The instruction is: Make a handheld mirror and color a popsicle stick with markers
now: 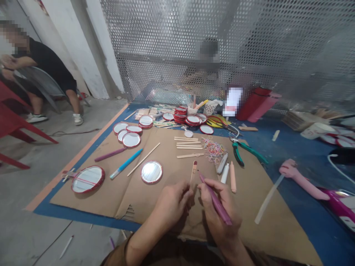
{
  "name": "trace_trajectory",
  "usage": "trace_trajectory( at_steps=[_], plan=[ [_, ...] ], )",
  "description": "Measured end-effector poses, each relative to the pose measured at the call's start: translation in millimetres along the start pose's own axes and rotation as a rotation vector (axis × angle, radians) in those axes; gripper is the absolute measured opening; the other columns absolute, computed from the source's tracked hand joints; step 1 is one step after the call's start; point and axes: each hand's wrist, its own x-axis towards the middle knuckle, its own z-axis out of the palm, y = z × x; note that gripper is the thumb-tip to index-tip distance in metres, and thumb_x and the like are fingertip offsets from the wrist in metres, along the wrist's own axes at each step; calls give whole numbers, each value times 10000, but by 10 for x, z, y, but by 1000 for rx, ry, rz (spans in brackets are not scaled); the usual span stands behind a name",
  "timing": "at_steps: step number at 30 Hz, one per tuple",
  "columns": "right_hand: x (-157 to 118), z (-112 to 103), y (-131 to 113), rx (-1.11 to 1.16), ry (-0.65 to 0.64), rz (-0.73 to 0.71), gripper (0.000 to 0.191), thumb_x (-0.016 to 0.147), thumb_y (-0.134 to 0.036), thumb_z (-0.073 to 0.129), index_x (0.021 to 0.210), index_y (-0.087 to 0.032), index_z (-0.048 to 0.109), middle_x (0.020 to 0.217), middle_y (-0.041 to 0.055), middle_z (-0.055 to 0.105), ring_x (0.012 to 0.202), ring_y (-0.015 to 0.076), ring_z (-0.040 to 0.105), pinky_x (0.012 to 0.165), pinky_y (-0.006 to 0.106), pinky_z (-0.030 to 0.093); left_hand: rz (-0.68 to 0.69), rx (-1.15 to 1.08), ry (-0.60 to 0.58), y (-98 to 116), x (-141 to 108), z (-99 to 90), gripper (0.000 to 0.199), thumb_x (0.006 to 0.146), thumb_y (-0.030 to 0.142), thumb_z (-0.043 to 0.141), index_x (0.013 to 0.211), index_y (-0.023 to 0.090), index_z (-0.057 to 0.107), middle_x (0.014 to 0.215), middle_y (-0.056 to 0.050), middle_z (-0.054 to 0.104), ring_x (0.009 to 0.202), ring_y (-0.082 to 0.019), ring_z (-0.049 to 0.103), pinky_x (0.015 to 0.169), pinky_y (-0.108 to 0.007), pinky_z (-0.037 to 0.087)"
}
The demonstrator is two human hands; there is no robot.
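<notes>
1. In the head view, the left hand [177,201] pinches the low end of a thin wooden stick [193,174] with a red-brown tip.
2. The right hand [222,207] holds a purple marker [217,205] the way you hold a pencil. Its point is just beside the stick, over the brown cardboard [249,199].
3. Straight ahead lie flat wooden sticks [189,143] and a tangled heap of thin bands [213,149] in many colours.
4. A shiny round disc [151,172] with a red rim lies left of the hands. Farther left is a round toy [88,179] with a red rim and red lines across it.
5. The cardboard is flat, with a fold line and a torn, ridged patch [129,212] near its front edge. It lies on a blue tabletop [266,140].
6. There is room to move right of the right hand, up to the clear glue stick [269,199] by the pink glue gun [305,181].
7. A bright screen [233,101] stands at the back, too blurred to read.
</notes>
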Motion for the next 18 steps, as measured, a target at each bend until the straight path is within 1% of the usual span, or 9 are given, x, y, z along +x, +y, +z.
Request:
trace_trajectory(
  at_steps=[2,4,7,10,14,18],
  plan=[
    [-1,-17,-9,-8,24,48,130,903,-301,608,993,-211,633,839,34,715,715,160,697,660,265,562,-14,-16,-9,-14,1,8,252,911,298,410,669,225,412,550,36,540,494,-126,563,508,-202,376],
    [-1,-25,-15,9,13,59,142,905,-314,604,996,-208,631,841,40,718,719,165,700,660,270,565,-10,-15,-12,-25,1,12,254,913,304,411,673,223,423,548,38,540,492,-125,566,509,-203,377],
    [-1,-13,-14,41,-26,8,98,899,-270,611,970,-207,634,834,38,710,722,166,691,678,279,566,9,13,-3,-25,-2,7,247,904,292,417,667,221,425,559,29,558,504,-125,564,511,-202,369],
    [0,14,-5,68,-30,-31,80,882,-226,632,962,-215,638,847,30,697,724,157,677,668,268,561,15,32,11,-14,-3,-2,229,892,289,424,675,219,434,586,14,577,532,-132,562,515,-205,361],
    [2,35,-3,68,-57,-29,96,896,-226,615,989,-212,631,840,25,685,685,144,667,635,260,555,18,41,10,-8,-2,0,223,895,312,412,696,218,448,606,2,579,558,-145,565,532,-213,372],
    [6,28,-17,39,-50,-27,97,901,-222,607,996,-215,626,829,17,688,690,145,672,652,265,551,9,36,8,-12,1,3,225,896,328,407,701,222,445,613,0,581,562,-149,570,535,-217,377]
  ],
)
